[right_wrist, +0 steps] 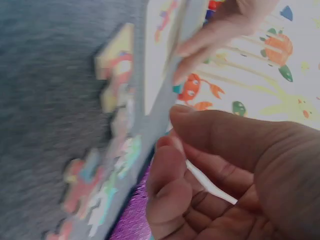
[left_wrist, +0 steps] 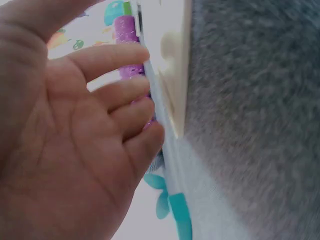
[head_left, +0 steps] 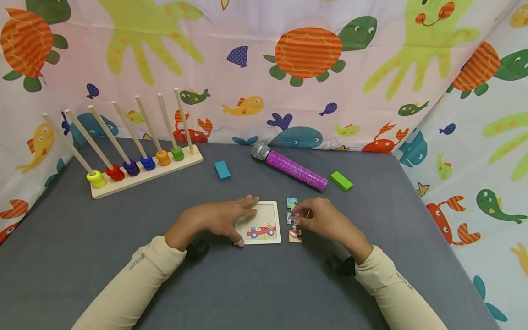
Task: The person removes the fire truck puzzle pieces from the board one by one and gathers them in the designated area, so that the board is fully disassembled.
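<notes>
A light wooden puzzle board lies on the table, with a red car picture along its near edge. My left hand reaches over the board's left side with its fingers spread; in the left wrist view the fingers are extended beside the board's pale edge. To the right of the board, several loose jigsaw pieces lie in a column. My right hand is at these pieces, fingers bent. In the right wrist view its thumb and forefinger tips are slightly apart, with nothing visible between them.
A wooden peg stand with coloured beads is at the back left. Behind the board lie a teal block, a toy microphone with a purple glitter handle and a green block. A printed curtain hangs behind the table.
</notes>
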{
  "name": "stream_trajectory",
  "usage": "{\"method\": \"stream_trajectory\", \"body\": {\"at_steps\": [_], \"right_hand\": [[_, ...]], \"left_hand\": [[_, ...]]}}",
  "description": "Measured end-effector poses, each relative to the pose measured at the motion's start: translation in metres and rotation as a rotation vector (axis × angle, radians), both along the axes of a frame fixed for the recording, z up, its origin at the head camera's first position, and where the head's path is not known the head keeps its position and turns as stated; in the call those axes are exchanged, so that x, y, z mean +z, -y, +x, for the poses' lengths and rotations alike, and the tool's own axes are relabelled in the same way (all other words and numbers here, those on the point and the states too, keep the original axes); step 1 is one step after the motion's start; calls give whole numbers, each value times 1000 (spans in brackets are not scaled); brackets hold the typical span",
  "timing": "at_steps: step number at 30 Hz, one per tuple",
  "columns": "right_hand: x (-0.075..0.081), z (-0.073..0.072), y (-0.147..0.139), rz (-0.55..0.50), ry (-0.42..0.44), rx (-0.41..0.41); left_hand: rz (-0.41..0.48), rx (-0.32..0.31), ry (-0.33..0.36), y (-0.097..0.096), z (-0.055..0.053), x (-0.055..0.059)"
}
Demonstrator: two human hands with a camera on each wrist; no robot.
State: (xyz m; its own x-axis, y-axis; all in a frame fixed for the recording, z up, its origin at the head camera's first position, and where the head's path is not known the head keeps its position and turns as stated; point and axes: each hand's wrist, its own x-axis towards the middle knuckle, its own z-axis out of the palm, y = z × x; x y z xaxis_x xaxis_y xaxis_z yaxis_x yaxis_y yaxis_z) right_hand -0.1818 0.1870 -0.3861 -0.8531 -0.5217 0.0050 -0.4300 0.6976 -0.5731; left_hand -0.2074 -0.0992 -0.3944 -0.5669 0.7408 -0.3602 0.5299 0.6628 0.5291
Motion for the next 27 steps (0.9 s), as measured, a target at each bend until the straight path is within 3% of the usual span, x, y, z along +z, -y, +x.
{"method": "stream_trajectory", "body": {"at_steps": [3,7,13,20,27], "right_hand": [[5,-1,10,-33,49,21],[3,0,24,-54,134,46],[-2,3,44,-90,178,107],[-6,3,59,-45,77,101],[-11,4,65,-45,124,112]], "left_hand": [[-11,-30,13,-2,0,-1],[-16,-20,15,-3,1,-4],[4,-5,20,-2,1,-8],[5,-9,20,-1,0,-11],[1,12,27,0,1,-10]]}}
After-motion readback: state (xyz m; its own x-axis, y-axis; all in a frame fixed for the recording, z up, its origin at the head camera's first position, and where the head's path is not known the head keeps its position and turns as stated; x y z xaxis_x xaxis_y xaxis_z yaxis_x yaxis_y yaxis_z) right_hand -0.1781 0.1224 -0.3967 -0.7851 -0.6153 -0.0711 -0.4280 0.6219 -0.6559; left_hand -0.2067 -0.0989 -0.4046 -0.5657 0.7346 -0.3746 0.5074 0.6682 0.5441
